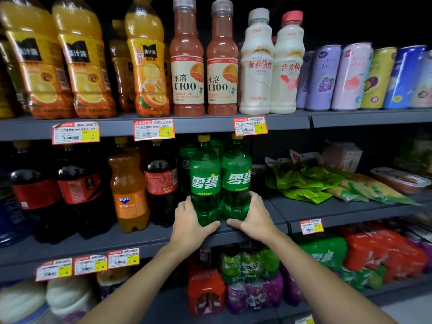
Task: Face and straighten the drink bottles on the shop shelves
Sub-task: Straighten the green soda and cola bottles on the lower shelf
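Two green Sprite bottles stand side by side at the front of the middle shelf (257,232), labels facing me. My left hand (190,224) grips the base of the left green bottle (205,181), thumb across its front. My right hand (253,218) grips the base of the right green bottle (236,178) the same way. More green bottles stand behind them. To their left stand a cola bottle (161,183), an orange Fanta bottle (128,190) and further dark cola bottles.
The top shelf carries orange juice bottles (86,66), two C100 bottles (187,73), white milk-drink bottles (257,66) and cans (350,78). Green snack bags (311,183) lie right of the Sprite. Shrink-wrapped drink packs (252,277) fill the bottom shelf.
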`<control>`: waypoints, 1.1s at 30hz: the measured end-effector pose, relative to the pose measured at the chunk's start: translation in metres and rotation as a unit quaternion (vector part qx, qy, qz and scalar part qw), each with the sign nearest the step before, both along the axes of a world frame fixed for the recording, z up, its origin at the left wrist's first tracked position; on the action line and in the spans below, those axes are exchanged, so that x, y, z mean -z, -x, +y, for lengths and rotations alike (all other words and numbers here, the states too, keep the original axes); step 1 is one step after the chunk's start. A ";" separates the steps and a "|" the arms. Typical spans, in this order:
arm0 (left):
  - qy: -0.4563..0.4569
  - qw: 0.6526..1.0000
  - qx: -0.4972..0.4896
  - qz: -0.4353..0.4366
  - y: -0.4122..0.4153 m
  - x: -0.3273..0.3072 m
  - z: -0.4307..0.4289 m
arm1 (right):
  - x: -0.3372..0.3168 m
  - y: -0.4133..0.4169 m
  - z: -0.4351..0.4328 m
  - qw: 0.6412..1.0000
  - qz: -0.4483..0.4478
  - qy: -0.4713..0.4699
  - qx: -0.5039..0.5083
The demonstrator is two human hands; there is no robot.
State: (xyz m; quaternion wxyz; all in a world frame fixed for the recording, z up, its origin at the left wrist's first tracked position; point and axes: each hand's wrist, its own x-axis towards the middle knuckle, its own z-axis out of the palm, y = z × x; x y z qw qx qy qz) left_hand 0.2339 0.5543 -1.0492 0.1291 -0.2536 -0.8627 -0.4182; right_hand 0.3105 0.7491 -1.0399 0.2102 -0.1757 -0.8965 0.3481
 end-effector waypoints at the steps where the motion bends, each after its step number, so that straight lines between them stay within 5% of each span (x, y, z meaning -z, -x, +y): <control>1: -0.001 1.000 0.014 0.001 0.002 -0.002 -0.002 | -0.003 0.001 0.004 0.999 -0.012 0.022 -0.021; 4: -0.025 0.998 0.066 -0.003 0.005 -0.008 -0.004 | -0.008 0.004 0.013 0.992 -0.039 0.097 -0.064; 10: -0.061 0.997 0.056 -0.004 -0.002 -0.007 -0.004 | -0.007 0.005 0.020 0.992 -0.046 0.088 -0.082; 18: 0.062 0.994 0.075 -0.047 0.015 -0.010 -0.019 | -0.038 0.012 0.052 0.975 -0.116 0.126 -0.141; 33: 0.043 0.994 0.065 -0.070 0.010 -0.010 -0.019 | -0.028 0.010 0.050 0.973 -0.115 0.114 -0.164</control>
